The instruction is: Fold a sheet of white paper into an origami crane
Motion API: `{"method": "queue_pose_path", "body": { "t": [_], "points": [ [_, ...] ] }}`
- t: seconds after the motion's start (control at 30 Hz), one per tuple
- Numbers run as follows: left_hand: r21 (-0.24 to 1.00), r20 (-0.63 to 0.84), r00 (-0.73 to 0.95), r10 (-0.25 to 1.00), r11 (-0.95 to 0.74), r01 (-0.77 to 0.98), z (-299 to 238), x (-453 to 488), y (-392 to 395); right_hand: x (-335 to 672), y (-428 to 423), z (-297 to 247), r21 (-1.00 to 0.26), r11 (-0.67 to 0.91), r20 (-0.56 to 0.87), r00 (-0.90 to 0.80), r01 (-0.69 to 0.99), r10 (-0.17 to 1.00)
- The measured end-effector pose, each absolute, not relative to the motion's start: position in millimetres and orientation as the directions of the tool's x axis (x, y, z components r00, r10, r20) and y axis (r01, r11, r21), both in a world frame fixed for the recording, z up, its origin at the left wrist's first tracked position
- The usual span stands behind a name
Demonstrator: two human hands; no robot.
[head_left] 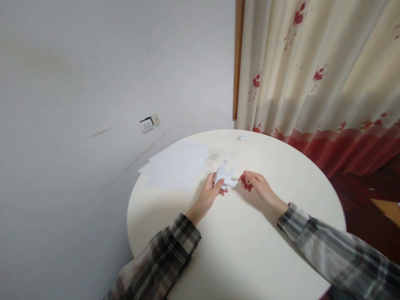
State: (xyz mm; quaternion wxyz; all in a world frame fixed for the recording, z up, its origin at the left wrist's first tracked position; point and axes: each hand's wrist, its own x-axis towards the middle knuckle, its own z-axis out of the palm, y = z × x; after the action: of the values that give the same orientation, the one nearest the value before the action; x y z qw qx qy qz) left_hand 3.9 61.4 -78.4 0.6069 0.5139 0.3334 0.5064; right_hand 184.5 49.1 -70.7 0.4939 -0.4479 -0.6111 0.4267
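Observation:
My left hand point(211, 191) grips a small folded white paper figure point(224, 174) just above the round cream table point(237, 250), fingers wrapped round its lower part. My right hand point(254, 183) is right beside it, fingertips pinched at the figure's right tip. Both forearms wear plaid sleeves. The figure's wings or flaps stick up and to the right.
A loose stack of white paper sheets point(178, 166) lies on the table's left part, overhanging the edge. A small crumpled paper ball point(243, 137) sits near the far rim. A floral curtain point(318, 75) hangs at the right; a wall socket point(149, 123) is on the wall.

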Motion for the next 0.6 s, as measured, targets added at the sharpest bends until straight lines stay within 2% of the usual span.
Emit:
{"method": "queue_pose_path", "body": {
  "t": [0.07, 0.1, 0.17, 0.27, 0.4, 0.5, 0.6],
  "points": [
    [0.971, 0.167, 0.274, 0.947, -0.110, -0.212, -81.1, 2.7, 59.0, 183.5, 51.3, -74.2, -1.000, -0.002, 0.002, -0.283, -0.016, 0.959],
    [0.973, 0.185, 0.291, 0.939, -0.132, -0.191, -82.4, 2.3, 57.7, 183.2, 51.7, -76.1, -0.995, -0.078, -0.053, -0.348, -0.057, 0.936],
    [0.974, 0.202, 0.324, 0.924, -0.153, -0.169, -84.7, 1.8, 55.9, 182.7, 51.9, -79.4, -0.987, -0.130, -0.081, -0.405, -0.096, 0.911],
    [0.976, 0.202, 0.329, 0.922, -0.161, -0.150, -86.9, 2.4, 57.7, 182.3, 52.9, -81.4, -0.995, -0.081, -0.051, -0.374, -0.064, 0.926],
    [0.983, 0.165, 0.289, 0.943, -0.134, -0.125, -88.5, 5.9, 64.8, 182.5, 54.1, -78.8, -0.986, 0.128, 0.097, -0.270, 0.102, 0.958],
    [0.987, 0.117, 0.268, 0.956, -0.082, -0.136, -88.3, 8.9, 66.4, 183.3, 51.8, -74.7, -0.911, 0.288, 0.236, -0.200, 0.294, 0.951],
    [0.987, 0.074, 0.278, 0.958, -0.030, -0.159, -86.6, 11.2, 62.6, 183.8, 48.5, -71.4, -0.836, 0.365, 0.326, -0.165, 0.409, 0.931]
  ]
}}
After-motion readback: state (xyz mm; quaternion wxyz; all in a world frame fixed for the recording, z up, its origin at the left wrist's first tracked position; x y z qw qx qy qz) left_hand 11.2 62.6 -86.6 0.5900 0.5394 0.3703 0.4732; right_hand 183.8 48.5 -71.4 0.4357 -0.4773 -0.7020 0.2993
